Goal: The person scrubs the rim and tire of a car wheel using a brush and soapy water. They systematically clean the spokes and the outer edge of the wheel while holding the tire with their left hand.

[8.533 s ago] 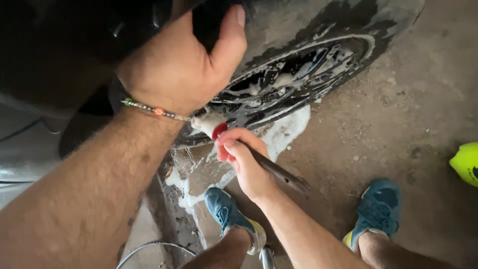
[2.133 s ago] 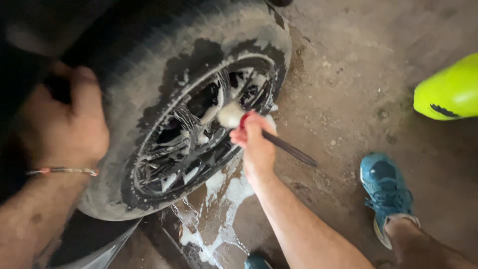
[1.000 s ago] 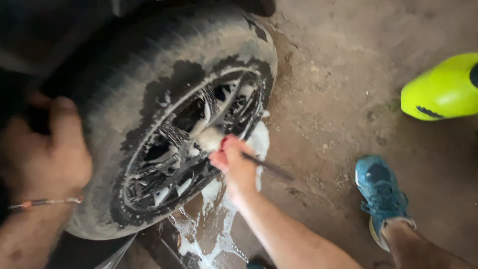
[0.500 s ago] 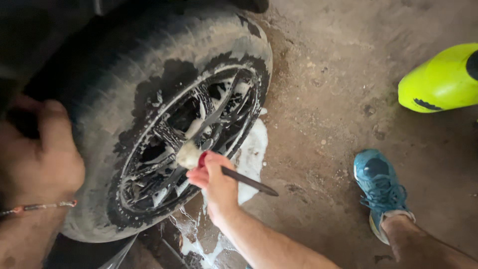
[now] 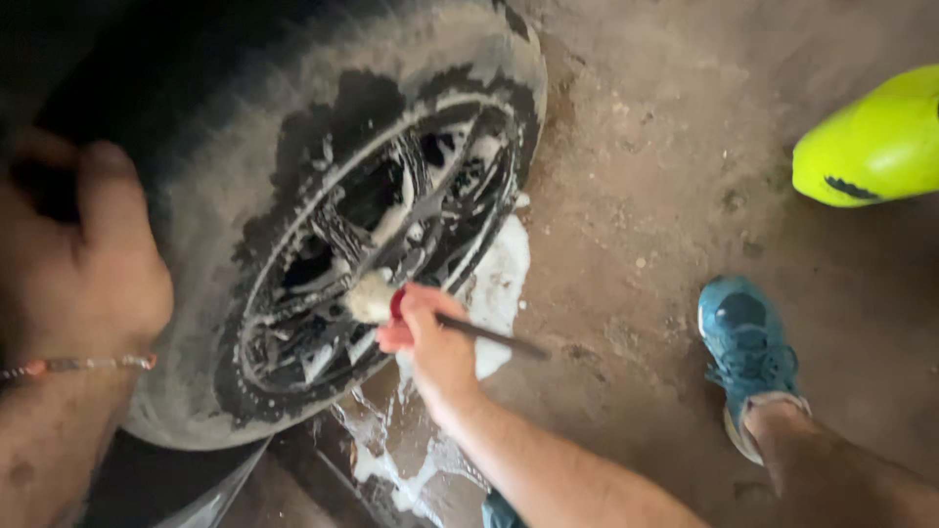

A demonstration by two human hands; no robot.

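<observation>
1. The right hand (image 5: 435, 342) is closed around a brush (image 5: 391, 301), fingers wrapped on the red collar just behind the soapy white head, with the dark handle sticking out past the hand toward the floor
2. The brush head touches the rim (image 5: 381, 235) of a car wheel, low on its spokes, near the rim's lower edge; the spokes are dark and streaked with foam
3. The left hand (image 5: 83, 264) sits at the left edge of the view, up against the tyre (image 5: 225, 176); its thumb points up, the fingers seem curled, but whether it grips anything I cannot tell, as it is blurred and partly dark
4. A thin beaded bracelet (image 5: 83, 365) circles the left wrist
5. White foam (image 5: 499, 284) lies on the concrete floor (image 5: 636, 176) just below the wheel, spreading down toward the bottom of the view
6. A blue shoe (image 5: 748, 342) stands on the floor to the right, well apart from the wheel
7. A bright yellow-green rounded object (image 5: 875, 142) rests at the upper right corner, partly cut off
</observation>
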